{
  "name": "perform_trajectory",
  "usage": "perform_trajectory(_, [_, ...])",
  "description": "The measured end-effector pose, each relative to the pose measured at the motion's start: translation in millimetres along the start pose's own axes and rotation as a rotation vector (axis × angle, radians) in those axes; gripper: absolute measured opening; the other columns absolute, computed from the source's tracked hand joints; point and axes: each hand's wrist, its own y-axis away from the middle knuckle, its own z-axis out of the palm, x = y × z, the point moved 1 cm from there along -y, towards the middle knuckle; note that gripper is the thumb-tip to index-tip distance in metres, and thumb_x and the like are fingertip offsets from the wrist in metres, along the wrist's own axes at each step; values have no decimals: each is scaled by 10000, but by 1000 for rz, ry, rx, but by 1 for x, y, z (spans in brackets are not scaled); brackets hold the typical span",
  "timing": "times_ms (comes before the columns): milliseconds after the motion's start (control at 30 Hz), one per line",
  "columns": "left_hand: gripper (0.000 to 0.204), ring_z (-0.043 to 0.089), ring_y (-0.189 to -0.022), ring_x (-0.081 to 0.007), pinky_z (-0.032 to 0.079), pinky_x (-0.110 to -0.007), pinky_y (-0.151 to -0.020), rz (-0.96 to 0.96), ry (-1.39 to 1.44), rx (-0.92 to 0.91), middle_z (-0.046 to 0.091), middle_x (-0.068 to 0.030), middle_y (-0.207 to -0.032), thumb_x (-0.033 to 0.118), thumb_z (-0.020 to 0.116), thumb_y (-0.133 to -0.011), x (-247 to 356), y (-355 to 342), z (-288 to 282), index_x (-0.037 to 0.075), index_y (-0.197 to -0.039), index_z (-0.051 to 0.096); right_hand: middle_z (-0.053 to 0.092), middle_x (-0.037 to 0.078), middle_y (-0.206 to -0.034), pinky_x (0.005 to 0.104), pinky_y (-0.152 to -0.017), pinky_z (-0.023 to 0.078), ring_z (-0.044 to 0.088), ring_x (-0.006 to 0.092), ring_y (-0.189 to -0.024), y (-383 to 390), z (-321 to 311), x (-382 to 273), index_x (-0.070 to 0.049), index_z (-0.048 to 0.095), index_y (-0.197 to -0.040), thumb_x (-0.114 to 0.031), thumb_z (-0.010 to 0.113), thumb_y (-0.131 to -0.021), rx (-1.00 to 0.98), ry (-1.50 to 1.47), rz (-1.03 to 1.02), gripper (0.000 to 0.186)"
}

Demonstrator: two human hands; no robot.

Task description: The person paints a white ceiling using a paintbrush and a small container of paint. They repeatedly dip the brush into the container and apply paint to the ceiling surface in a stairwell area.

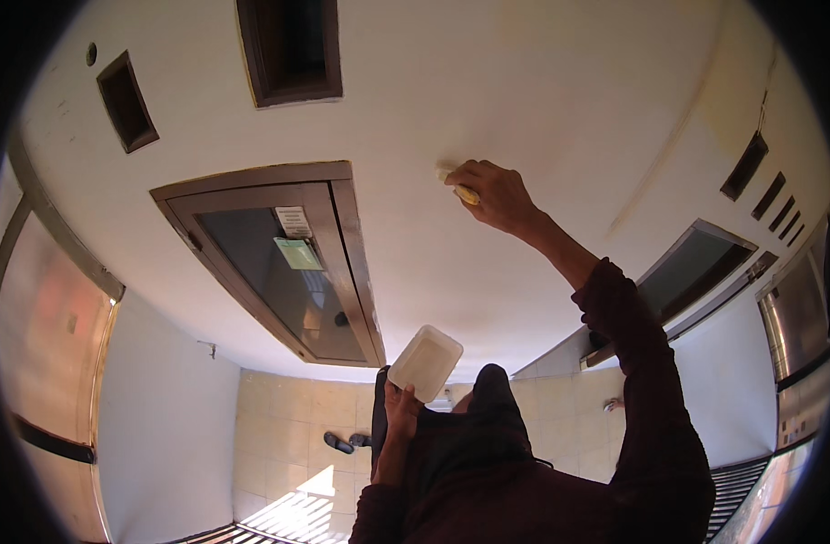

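Maroon sleeve, right hand clenched round tool, left round tray, pale wall, tiles

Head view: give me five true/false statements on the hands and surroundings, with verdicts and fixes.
1. The left hand holds a pale rectangular tray. True.
2. The right hand is empty. False: its grip is closed around a yellow-handled tool at the pale wall.
3. A green slip shows on the brown-framed window. True.
4. The dark sandals are right of the tray. False: they lie left of it, on the tiled floor.
5. The right hand is higher in the picture than the left. True.
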Motion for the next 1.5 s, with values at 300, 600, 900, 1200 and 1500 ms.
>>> perform_trajectory(300, [558,617,-1271,-286,593,-470,-1002,19,0,-26,530,-125,-1410,142,650,-1024,3,-1,1,94,-1482,337,677,-47,-1047,326,-628,585,683,174,-863,-44,-53,7,-196,670,-1097,-102,778,-825,362,246,-142,307])
perform_trajectory(600, [580,607,-1264,-253,594,-447,-967,-21,-8,-12,529,-96,-1423,155,656,-1024,-5,-3,-2,129,-1502,329,641,23,-1170,334,-682,611,660,215,-998,34,39,-2,-154,652,-1072,-137,781,-799,117,332,-218,302])
perform_trajectory(900, [599,604,-1271,-266,596,-458,-975,-18,-16,-21,519,-106,-1433,154,656,-1024,-1,-1,-4,127,-1511,310,686,-52,-1058,328,-680,592,698,182,-928,-27,-3,-14,-172,699,-1073,-61,767,-848,112,-11,-27,260])
perform_trajectory(1200, [575,597,-1291,-274,593,-467,-997,-18,-14,-13,519,-116,-1434,142,643,-1028,-2,-1,-4,114,-1502,318,649,-12,-1141,332,-665,574,680,205,-932,-42,-26,-22,-200,662,-1092,-102,814,-780,425,268,-188,361])
perform_trajectory(1500, [561,603,-1288,-280,593,-470,-1001,-30,-23,-12,524,-119,-1430,130,634,-1030,-2,-2,-2,109,-1495,322,631,-1,-1122,310,-662,600,654,195,-954,14,62,-33,-174,654,-1105,-89,828,-748,8,254,-171,406])
